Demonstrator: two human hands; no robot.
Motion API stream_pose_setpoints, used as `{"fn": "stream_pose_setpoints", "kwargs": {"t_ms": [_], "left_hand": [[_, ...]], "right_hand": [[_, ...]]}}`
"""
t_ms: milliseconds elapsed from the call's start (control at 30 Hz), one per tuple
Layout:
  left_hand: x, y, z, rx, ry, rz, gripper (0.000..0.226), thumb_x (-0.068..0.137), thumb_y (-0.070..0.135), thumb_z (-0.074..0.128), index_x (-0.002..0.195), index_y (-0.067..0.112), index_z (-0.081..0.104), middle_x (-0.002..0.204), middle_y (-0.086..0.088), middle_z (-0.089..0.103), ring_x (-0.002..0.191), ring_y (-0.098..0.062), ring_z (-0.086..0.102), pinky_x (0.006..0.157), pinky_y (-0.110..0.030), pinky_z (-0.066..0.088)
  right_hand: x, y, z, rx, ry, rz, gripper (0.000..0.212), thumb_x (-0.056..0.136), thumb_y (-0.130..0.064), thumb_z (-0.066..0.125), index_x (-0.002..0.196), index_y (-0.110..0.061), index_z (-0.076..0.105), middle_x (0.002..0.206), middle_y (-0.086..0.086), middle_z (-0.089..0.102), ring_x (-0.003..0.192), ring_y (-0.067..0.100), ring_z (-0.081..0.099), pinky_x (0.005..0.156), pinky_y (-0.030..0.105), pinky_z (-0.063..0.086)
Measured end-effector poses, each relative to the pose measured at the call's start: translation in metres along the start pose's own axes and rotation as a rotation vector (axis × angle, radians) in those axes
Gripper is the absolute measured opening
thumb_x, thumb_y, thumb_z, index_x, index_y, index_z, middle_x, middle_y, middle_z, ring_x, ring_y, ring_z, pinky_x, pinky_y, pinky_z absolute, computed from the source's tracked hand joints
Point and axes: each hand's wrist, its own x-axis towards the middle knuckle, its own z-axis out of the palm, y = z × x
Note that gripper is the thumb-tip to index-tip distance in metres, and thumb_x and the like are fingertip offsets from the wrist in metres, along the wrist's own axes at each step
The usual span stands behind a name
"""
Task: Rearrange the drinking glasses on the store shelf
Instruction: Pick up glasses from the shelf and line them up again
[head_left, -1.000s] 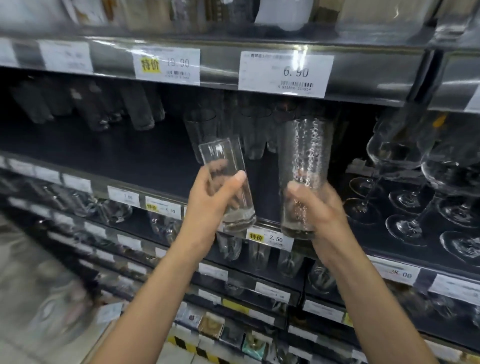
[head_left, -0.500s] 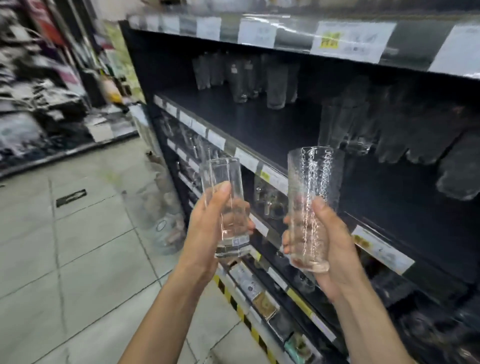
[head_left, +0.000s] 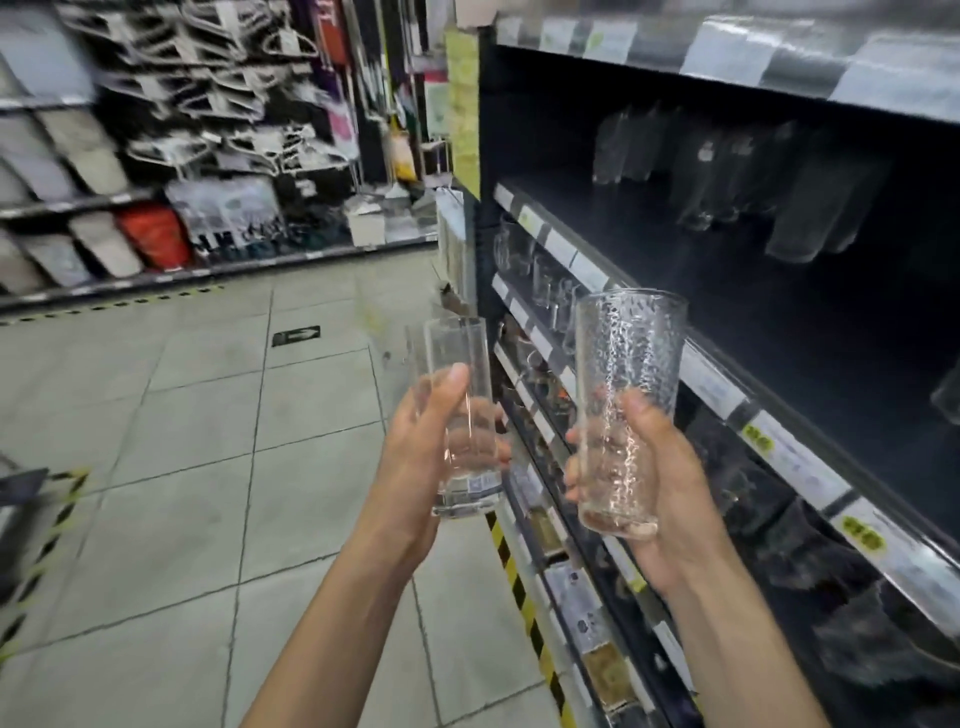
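So you've got 2 glasses up in the air right now, 1 per hand, and neither is on the shelf.

Your left hand grips a tall, smooth, clear straight-sided glass around its lower half. The thumb runs up the near side and the other fingers curl round the far side; you can see them through the glass. It has a small sticker near its thick base and sits pretty much upright, out over the grey tiled floor, just left of the shelf fronts.

Your right hand wraps a wider clear tumbler with a dimpled, hammered texture. The thumb presses the near side, and the curled fingertips poke out on the tumbler's left side. It's upright too, and in this view it lines up with the front edge of the black store shelf. The 2 glasses are side by side, near each other but not touching.

At the back edge of that shelf there's a blurry cluster of clear glasses. White price tags run along the front edge. Lower shelves hold more glassware, too blurred to make out. A yellow-and-black striped tape line runs along the floor at the base.
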Motion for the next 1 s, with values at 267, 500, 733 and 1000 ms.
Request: {"fn": "stream_pose_setpoints", "kwargs": {"t_ms": [267,500,733,1000], "left_hand": [[0.095,0.017,-0.041,-0.024,-0.024,0.005,0.065,0.078,0.054,0.063,0.13,0.015,0.053,0.092,-0.009,0.07,0.066,-0.027,0.067,0.057,-0.034,0.055],[0.174,0.024,-0.061,-0.056,-0.084,-0.035,0.068,0.079,0.054,0.064,0.132,0.013,0.052,0.091,-0.01,0.069,0.066,-0.027,0.065,0.058,-0.035,0.055],[0.259,0.03,-0.061,-0.024,-0.174,-0.026,0.063,0.076,0.056,0.065,0.125,0.016,0.057,0.087,-0.008,0.07,0.067,-0.028,0.065,0.059,-0.035,0.055],[0.377,0.036,-0.038,0.014,-0.27,-0.027,0.058,0.078,0.055,0.067,0.119,0.014,0.058,0.087,-0.008,0.071,0.066,-0.024,0.067,0.064,-0.038,0.055]], "right_hand": [[0.092,-0.002,0.037,-0.004,0.027,-0.013,0.093,0.046,-0.058,0.092,0.117,-0.006,0.061,0.09,0.017,0.062,0.056,0.027,0.062,0.051,0.035,0.056],[0.153,-0.001,0.052,-0.097,0.111,-0.023,0.086,0.049,-0.066,0.087,0.115,-0.014,0.066,0.09,0.014,0.069,0.058,0.026,0.064,0.051,0.033,0.054],[0.227,-0.003,0.056,-0.102,0.166,-0.072,0.07,0.048,-0.067,0.087,0.098,-0.019,0.074,0.09,0.013,0.071,0.06,0.026,0.064,0.055,0.034,0.057],[0.324,-0.019,0.044,-0.069,0.324,-0.162,0.098,0.042,-0.068,0.088,0.117,-0.009,0.061,0.091,0.014,0.071,0.061,0.027,0.065,0.055,0.037,0.057]]}}
